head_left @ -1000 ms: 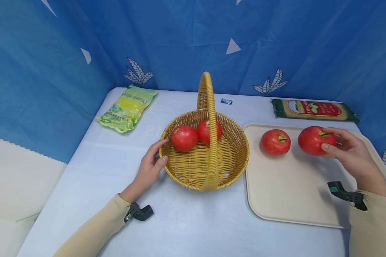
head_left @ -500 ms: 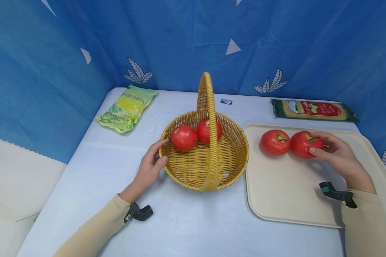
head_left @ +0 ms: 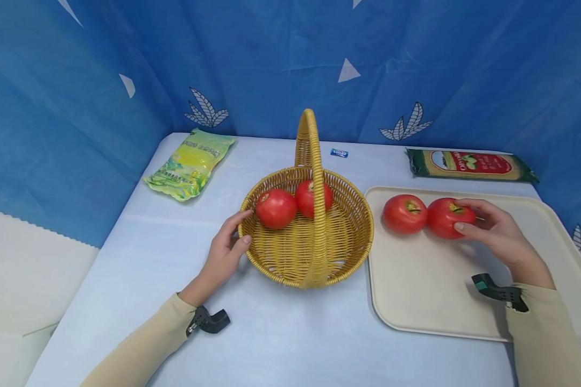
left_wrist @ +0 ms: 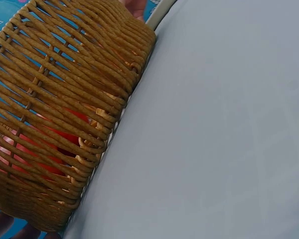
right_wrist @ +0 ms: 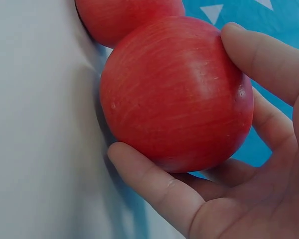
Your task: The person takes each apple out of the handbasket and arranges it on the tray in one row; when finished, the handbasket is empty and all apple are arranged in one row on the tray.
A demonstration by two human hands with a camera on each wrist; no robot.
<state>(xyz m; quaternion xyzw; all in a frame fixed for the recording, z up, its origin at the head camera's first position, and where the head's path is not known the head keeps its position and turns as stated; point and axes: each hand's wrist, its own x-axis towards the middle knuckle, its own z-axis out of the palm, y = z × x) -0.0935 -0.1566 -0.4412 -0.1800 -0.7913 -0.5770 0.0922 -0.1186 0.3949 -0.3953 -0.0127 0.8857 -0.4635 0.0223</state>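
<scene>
Right of basket [head_left: 283, 255], red fruit [head_left: 445, 221] is being gripped by right hand [head_left: 496, 234], fingers curled (second fruit [head_left: 404, 215] touching); basket rim being touched by relaxed left hand [head_left: 225, 252]. Apparently being positioned; release called for.

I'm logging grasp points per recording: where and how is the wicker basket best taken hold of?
Probably by the handle's crown, coming from above the wicker basket: it arches upright, nothing touches its top, and it runs slim from front to back, so it could be wrapped from either side.

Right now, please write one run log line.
left hand: touches basket; right hand: grips red fruit; second fruit: beside it, on tray
</scene>
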